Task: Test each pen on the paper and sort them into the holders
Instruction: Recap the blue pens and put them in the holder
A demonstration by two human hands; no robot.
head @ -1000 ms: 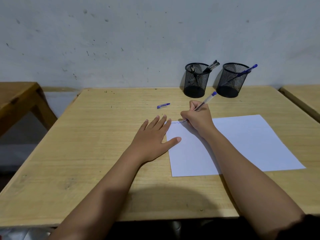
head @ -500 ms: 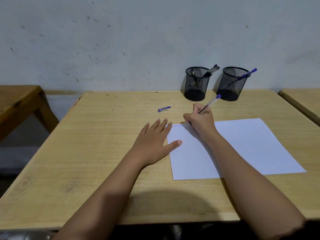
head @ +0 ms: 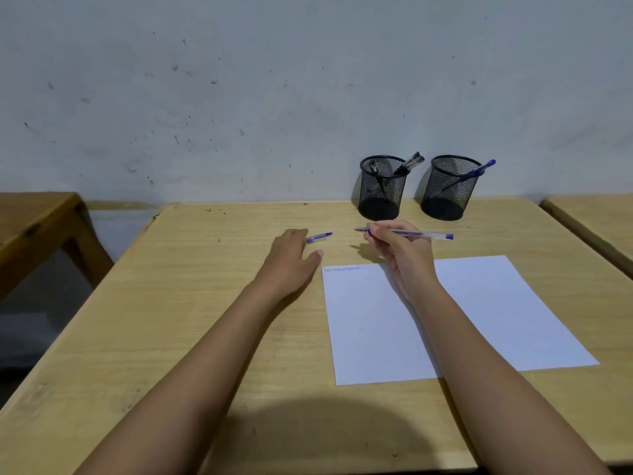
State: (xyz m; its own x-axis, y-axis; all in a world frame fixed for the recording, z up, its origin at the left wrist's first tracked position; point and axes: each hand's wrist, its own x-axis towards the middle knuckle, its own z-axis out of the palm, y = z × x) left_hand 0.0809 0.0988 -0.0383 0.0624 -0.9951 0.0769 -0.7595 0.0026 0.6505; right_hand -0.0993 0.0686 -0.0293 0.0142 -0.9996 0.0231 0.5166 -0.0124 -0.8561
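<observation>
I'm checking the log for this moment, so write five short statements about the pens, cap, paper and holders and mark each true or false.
1. The right hand holds a blue pen off the paper. True.
2. The pen's cap is on its tip. False: the cap lies on the table, at the left hand's fingertips.
3. The paper is blank. False: a short line of blue writing runs along its top left corner.
4. The right holder has a blue pen in it. True.
5. The left holder is empty. False: dark pens stand in it.
</observation>
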